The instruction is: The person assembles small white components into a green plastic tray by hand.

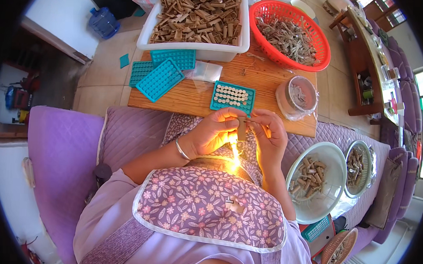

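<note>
- The wooden table (262,75) spans the far middle, its near edge partly hidden behind the hands; pale tiled floor (100,87) shows to its left.
- Purple quilted seating (64,144) lies left of the person and continues to the right; a long wooden cabinet (357,48) stands at the far right.
- A blue water bottle (104,23) stands on the floor, far left.
- On the table, a white tub (215,55) heaped with brown pieces sits far, beside a red basket (325,61) of greyish scraps.
- Overlapping teal trays (160,80) lie left, next to a clear bag (207,71); a plastic-wrapped jar (286,107) stands right.
- A teal tray (216,105) of white discs sits just beyond the fingers.
- Right of the person, a pale green basin (333,177) holds tan pieces.
- The left hand (215,130) pinches a tan piece (242,128) upright, between the hands; the right hand (272,134) bends its fingertips to the upper edge, exact grip unclear.
- Bright glare (235,154) below washes out detail.
</note>
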A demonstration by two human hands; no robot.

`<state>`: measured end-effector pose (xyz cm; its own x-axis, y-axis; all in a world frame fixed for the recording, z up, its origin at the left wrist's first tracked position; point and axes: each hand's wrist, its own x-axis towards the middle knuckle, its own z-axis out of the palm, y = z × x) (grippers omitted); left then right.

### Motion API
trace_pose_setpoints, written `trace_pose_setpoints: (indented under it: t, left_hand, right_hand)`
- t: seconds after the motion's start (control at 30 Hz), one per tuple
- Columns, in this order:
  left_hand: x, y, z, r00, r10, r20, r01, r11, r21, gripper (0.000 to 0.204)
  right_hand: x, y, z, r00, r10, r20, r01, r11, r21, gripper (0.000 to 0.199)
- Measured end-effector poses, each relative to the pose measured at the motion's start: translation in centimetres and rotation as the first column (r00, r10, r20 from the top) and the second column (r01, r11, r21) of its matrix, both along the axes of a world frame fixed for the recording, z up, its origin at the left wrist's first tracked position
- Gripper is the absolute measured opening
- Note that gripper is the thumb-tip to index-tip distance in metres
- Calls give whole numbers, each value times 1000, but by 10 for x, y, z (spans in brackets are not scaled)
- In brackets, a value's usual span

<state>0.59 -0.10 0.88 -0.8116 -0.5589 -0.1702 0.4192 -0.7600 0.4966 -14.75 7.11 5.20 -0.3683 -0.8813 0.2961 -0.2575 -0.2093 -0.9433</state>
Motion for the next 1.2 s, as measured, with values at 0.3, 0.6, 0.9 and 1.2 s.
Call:
trace_pose_setpoints:
  t: [0.3,0.6,0.9,1.2]
  left_hand:
    - [8,-3,5,998,-8,69,14,996,-87,25]
    - [9,-3,6,997,-63,43,65,997,-41,23]
    - [7,-1,4,996,-37,80,44,995,-88,23]
    - [4,4,7,987,-46,153,58,996,-74,26]
  right_hand:
    - [-1,0,7,979,33,-202,-42,998,-41,9]
    - [-4,5,4,986,72,-148,-75,997,-14,9]
    - [-3,5,-2,995,97,-25,-98,994,-52,8]
    - [0,8,-7,987,16,-162,-21,999,-27,13]
